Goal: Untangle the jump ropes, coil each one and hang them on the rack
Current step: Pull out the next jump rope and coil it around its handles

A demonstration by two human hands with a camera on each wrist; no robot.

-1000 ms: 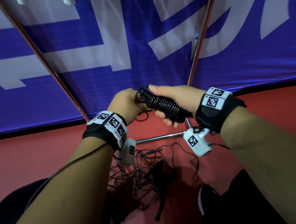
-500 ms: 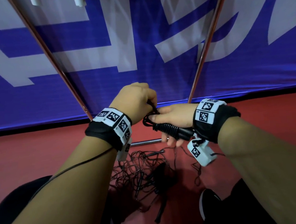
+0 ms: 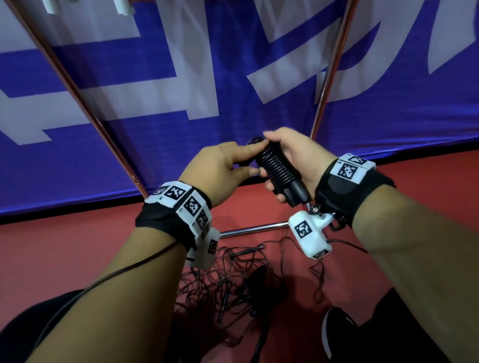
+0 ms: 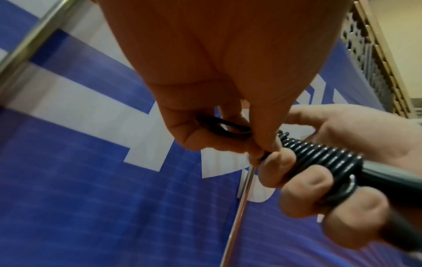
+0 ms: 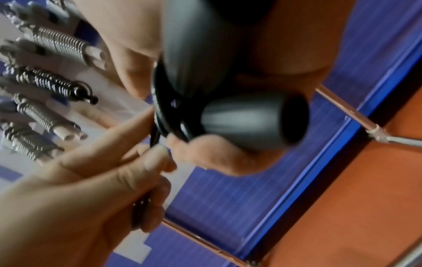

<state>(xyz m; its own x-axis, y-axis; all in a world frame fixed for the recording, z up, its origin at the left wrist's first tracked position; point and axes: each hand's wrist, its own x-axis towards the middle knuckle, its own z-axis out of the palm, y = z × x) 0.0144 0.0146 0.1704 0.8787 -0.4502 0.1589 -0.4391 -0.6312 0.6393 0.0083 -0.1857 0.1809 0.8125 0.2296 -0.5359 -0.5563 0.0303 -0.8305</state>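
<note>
Left hand [image 3: 222,173]: thumb and fingertips pinch loose loop of black cord at top end of coiled jump rope [image 3: 279,169]. Right hand [image 3: 299,161]: fingers clenched round coil and both black handles, bundle tilted, handle ends toward 5 o'clock. Hands touching, held at frame centre before rack poles [image 3: 334,53]. Tangled ropes [image 3: 232,288] lie on red floor [image 3: 62,253] at 6 o'clock. Hung coiled ropes [image 5: 45,86] at 9 o'clock in right wrist view.

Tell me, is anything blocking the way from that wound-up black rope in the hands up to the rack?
Nothing visible does. The right hand grips the coiled rope, the left hand pinches its loose end, and only open space lies between them and the rack above.
</note>
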